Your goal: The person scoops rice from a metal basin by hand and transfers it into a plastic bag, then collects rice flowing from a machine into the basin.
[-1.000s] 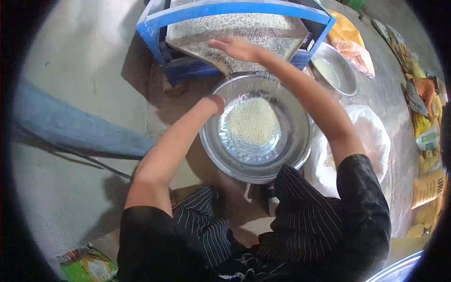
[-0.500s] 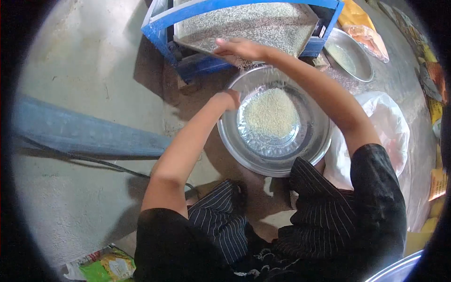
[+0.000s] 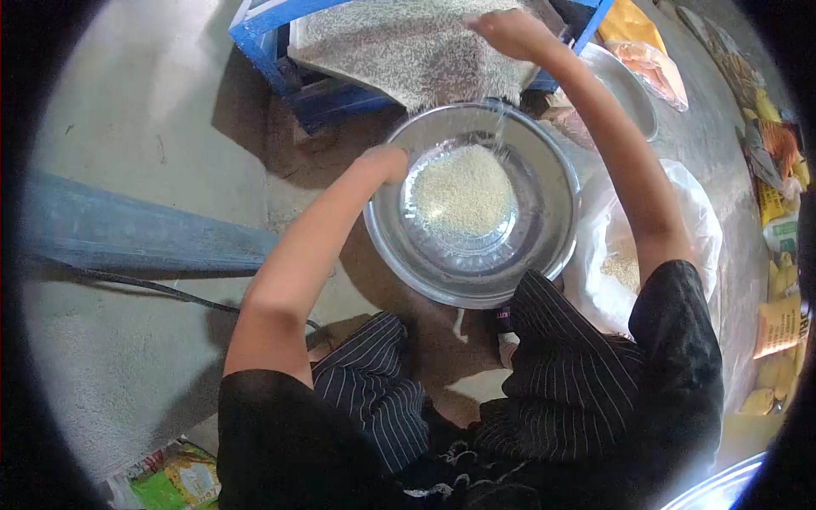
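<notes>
Pale, loose grain (image 3: 466, 195) sits heaped in the round metal basin (image 3: 551, 212), a bit toward its left rim from centre. My read: hard dry kernels, each near weightless, no grip on one another; the heap would slump if pinched, so cup or sweep it. Basin looks thin, stiff, smooth, probably slippery when dusty; modest weight, more with the load. Best hold is the lip, left and right sides together, kept level or grain runs to the low edge. Left hand (image 3: 389, 163) is at the basin's left rim, fingers hidden; can't tell if it's gripping. Right hand (image 3: 512, 36) hangs over the right part of the grain-covered tray (image 3: 340, 77), fingers look bent; can't tell if anything's in it. Tray's narrowed front edge stands over the basin's far rim, with a thin stream falling inside that rim. Tray looks rigid; hold by its sides. Blue frame (image 3: 257, 61) surrounds it. White plastic bag (image 3: 586, 293), soft and floppy, stands just beside the basin's right rim, some grain inside. Oval metal pan (image 3: 631, 92) lies beyond, right of the frame.
</notes>
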Tool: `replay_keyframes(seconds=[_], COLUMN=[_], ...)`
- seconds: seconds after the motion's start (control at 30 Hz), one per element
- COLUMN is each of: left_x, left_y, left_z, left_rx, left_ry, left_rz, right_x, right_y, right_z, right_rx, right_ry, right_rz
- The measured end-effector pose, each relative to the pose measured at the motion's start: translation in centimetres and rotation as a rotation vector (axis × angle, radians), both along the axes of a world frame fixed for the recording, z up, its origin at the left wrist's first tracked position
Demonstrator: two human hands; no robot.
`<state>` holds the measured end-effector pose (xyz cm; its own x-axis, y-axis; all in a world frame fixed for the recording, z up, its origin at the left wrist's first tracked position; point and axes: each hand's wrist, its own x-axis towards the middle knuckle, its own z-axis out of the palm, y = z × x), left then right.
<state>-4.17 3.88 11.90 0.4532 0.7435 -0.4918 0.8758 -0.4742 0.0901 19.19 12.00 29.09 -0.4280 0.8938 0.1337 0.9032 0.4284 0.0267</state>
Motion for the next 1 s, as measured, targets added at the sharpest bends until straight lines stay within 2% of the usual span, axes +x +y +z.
replay_keyframes(seconds=[0.07,0.17,0.2,0.33,0.4,0.53,0.63,0.7,0.73,0.77,0.87,1.0], left_x=[0.1,-0.3,-0.3,-0.5,-0.6,-0.2,0.0,-0.1,-0.1,-0.1,-0.3,-0.6], left_y=[-0.3,-0.2,-0.1,0.1,-0.1,-0.2,-0.6,-0.8,-0.8,-0.7,-0.4,-0.2], left_z=[0.1,-0.6,-0.6,-1.1,-1.1,-0.5,0.3,0.4,0.5,0.5,-0.2,-0.6], left_rx=[-0.020,0.001,-0.004,-0.008,-0.001,0.006,-0.005,0.005,0.013,0.018,-0.006,0.035], left_ry=[-0.009,-0.008,-0.020,-0.051,-0.053,0.001,-0.001,-0.021,-0.034,-0.034,-0.013,-0.069], left_rz=[0.031,0.009,0.007,0.025,0.026,0.020,0.004,0.023,0.039,0.033,0.018,0.012], right_x=[2.9,6.6,6.0,3.3,2.3,2.7,3.0,4.2,4.7,5.3,6.7,5.1], right_y=[3.1,6.0,4.6,0.7,-0.4,0.8,1.8,4.1,4.3,4.5,4.9,3.6], right_z=[-1.8,-5.8,-5.1,-4.2,-3.8,-3.8,-1.2,-1.4,-2.0,-2.5,-4.7,-6.0], right_rx=[0.027,0.164,0.018,0.004,-0.110,-0.061,-0.063,0.068,0.216,0.221,0.017,0.043], right_ry=[-0.348,-0.409,-0.485,-0.503,-0.314,-0.178,-0.115,-0.063,-0.072,-0.072,-0.280,-0.313], right_rz=[-0.113,-0.176,-0.204,-0.152,-0.150,-0.047,-0.087,-0.219,-0.250,-0.255,-0.346,-0.250])
